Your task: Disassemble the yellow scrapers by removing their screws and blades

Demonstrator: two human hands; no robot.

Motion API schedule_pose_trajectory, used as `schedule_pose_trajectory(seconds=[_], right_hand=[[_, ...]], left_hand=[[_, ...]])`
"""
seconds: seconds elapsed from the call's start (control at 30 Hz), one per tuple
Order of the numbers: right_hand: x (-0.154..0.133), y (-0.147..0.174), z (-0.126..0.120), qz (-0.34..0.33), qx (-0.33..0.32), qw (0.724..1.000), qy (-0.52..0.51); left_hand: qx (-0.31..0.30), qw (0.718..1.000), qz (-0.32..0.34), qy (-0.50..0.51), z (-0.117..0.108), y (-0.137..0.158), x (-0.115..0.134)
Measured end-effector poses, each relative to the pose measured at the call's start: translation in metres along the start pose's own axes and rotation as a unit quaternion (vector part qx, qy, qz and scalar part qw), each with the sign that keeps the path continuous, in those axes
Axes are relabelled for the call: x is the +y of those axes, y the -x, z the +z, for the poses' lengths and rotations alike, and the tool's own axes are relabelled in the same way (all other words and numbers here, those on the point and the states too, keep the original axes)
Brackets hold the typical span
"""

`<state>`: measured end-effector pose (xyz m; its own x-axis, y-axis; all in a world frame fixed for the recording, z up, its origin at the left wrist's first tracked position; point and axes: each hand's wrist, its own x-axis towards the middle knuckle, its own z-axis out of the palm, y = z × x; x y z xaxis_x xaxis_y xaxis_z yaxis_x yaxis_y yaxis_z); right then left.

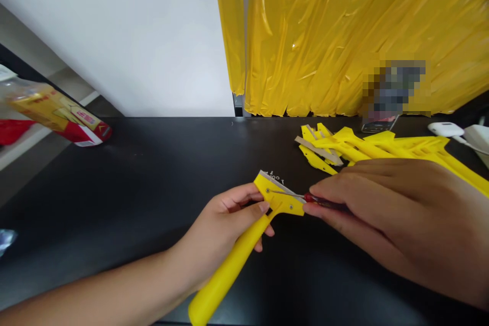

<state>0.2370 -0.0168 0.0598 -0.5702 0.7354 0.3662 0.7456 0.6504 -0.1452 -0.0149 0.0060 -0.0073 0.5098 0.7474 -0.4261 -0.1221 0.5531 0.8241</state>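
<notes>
My left hand [225, 226] grips a yellow plastic scraper [244, 249] by the top of its handle, with the thumb pressed near the head. A metal blade [273, 179] sits along the head's upper edge. My right hand [385, 214] holds a small red-handled screwdriver [324, 202], whose thin metal tip touches a screw on the scraper's head. Both hands hover just above the black table [153, 188].
A pile of several yellow scrapers [382, 150] lies behind my right hand. Yellow plastic sheeting [344, 35] hangs at the back. A plastic bottle with a yellow-red label [57, 112] lies at the left. White objects [458, 132] sit at the far right.
</notes>
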Motion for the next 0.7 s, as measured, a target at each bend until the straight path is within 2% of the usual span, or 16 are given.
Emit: schedule_pose_trajectory(seconds=[0.07, 0.1, 0.13, 0.2, 0.27, 0.3, 0.33, 0.37, 0.4, 0.47, 0.5, 0.53, 0.6, 0.7], right_hand=[[0.004, -0.003, -0.002, 0.067, 0.018, 0.991, -0.112], [0.008, -0.005, -0.003, 0.108, 0.039, 0.977, -0.181], [0.013, -0.008, -0.003, 0.151, 0.073, 0.954, -0.25], [0.025, -0.014, -0.005, 0.227, 0.152, 0.89, -0.366], [0.041, -0.018, -0.009, 0.282, 0.212, 0.826, -0.44], [0.048, -0.019, -0.011, 0.3, 0.23, 0.803, -0.46], [0.056, -0.018, -0.013, 0.31, 0.238, 0.793, -0.468], [0.062, -0.016, -0.015, 0.31, 0.239, 0.798, -0.459], [0.068, -0.014, -0.016, 0.305, 0.231, 0.82, -0.426], [0.076, -0.007, -0.012, 0.292, 0.174, 0.904, -0.259], [0.079, -0.005, -0.008, 0.284, 0.131, 0.938, -0.151], [0.081, -0.002, -0.002, 0.275, 0.084, 0.957, -0.05], [0.085, 0.0, 0.014, 0.259, 0.014, 0.963, 0.079], [0.093, 0.003, 0.036, 0.243, -0.029, 0.958, 0.149]], left_hand=[[-0.007, 1.0, 0.009, -0.004, 0.001, 0.001, 0.003], [-0.008, 1.0, 0.016, -0.01, 0.001, 0.001, 0.006], [-0.006, 0.999, 0.026, -0.018, 0.0, 0.001, 0.011], [0.007, 0.998, 0.052, -0.043, -0.003, 0.0, 0.022], [0.028, 0.993, 0.089, -0.077, -0.009, -0.002, 0.036], [0.038, 0.988, 0.112, -0.099, -0.014, -0.004, 0.044], [0.05, 0.983, 0.131, -0.122, -0.019, -0.006, 0.052], [0.067, 0.975, 0.149, -0.149, -0.026, -0.009, 0.059], [0.078, 0.966, 0.167, -0.18, -0.033, -0.012, 0.065], [0.094, 0.944, 0.186, -0.255, -0.048, -0.017, 0.076], [0.104, 0.931, 0.188, -0.295, -0.055, -0.02, 0.08], [0.111, 0.917, 0.185, -0.336, -0.062, -0.022, 0.083], [0.129, 0.897, 0.171, -0.387, -0.074, -0.027, 0.087], [0.148, 0.88, 0.137, -0.431, -0.089, -0.032, 0.09]])
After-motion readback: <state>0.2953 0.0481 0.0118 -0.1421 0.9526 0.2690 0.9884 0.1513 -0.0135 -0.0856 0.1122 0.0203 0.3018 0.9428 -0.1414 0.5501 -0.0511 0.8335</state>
